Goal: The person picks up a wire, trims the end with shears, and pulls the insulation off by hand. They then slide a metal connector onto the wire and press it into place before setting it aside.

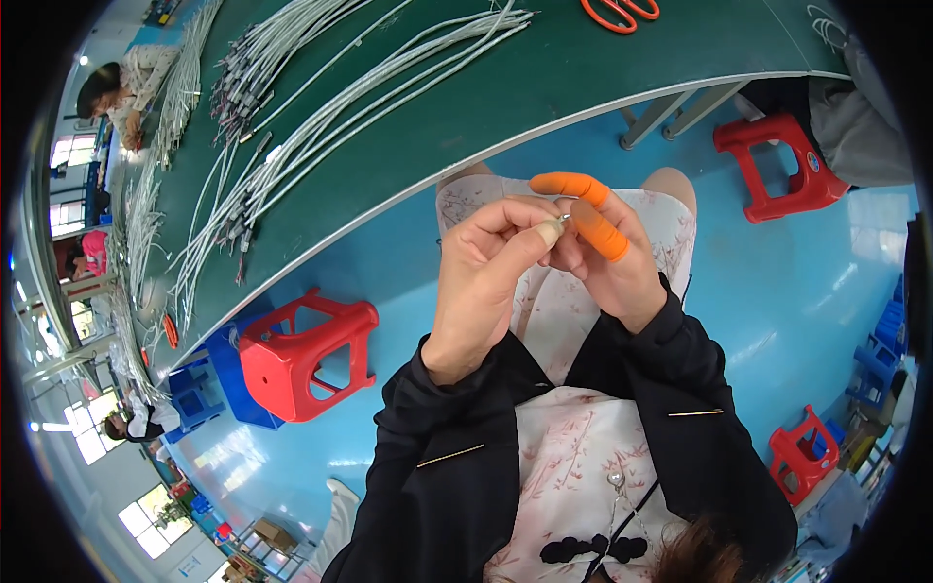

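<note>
In front of my lap, past the table's near edge, both hands meet fingertip to fingertip. My left hand (pixel 486 262) pinches with thumb and forefinger around a tiny piece with a pale metallic tip (pixel 565 218). Orange finger cots (pixel 601 231) cover the thumb and a finger of my right hand (pixel 627 277), whose thumb presses at that same tip. Most of the piece is hidden by the fingers, so its kind does not show. Bundles of whitish cables (pixel 360 92) with dark connector ends lie on the green table (pixel 466 107), ahead and to the left.
Orange-handled scissors (pixel 622 12) rest at the far side of the table. Red stools (pixel 306 360) stand on the blue floor, one beside a blue bin (pixel 238 374), another red stool (pixel 782 170) at right. A person (pixel 126 92) sits along the table at far left.
</note>
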Demonstrator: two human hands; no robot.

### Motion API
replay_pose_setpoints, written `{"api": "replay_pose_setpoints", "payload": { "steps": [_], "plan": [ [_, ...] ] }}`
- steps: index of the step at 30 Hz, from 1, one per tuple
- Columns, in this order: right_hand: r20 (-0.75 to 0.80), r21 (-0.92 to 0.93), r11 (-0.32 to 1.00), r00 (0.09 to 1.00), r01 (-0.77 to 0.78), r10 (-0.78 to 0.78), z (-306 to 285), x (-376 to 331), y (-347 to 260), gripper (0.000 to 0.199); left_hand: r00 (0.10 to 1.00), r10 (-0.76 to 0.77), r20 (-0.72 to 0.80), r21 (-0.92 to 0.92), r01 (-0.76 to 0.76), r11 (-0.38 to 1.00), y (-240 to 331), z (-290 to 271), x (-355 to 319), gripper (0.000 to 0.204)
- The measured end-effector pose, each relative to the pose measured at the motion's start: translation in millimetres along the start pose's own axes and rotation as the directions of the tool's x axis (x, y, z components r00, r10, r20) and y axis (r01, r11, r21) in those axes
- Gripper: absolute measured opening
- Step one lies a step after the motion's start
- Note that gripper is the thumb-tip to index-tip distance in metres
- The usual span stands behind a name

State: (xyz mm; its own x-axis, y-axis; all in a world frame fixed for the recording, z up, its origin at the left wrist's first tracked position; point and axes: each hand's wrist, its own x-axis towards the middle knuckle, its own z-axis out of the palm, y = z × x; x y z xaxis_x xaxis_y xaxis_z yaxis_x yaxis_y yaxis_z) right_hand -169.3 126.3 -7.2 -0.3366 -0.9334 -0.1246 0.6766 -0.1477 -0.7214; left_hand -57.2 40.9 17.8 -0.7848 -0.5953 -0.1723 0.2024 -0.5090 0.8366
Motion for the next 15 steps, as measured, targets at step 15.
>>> {"api": "replay_pose_setpoints", "payload": {
  "steps": [15],
  "plan": [
    [0.175,0.051,0.951,0.94,-0.305,0.292,-14.7,9.7,-5.6,0.054,0.976,-0.202,0.087,0.052,0.198,0.979,9.8,-11.3,1.5,0.007]
  ]
}}
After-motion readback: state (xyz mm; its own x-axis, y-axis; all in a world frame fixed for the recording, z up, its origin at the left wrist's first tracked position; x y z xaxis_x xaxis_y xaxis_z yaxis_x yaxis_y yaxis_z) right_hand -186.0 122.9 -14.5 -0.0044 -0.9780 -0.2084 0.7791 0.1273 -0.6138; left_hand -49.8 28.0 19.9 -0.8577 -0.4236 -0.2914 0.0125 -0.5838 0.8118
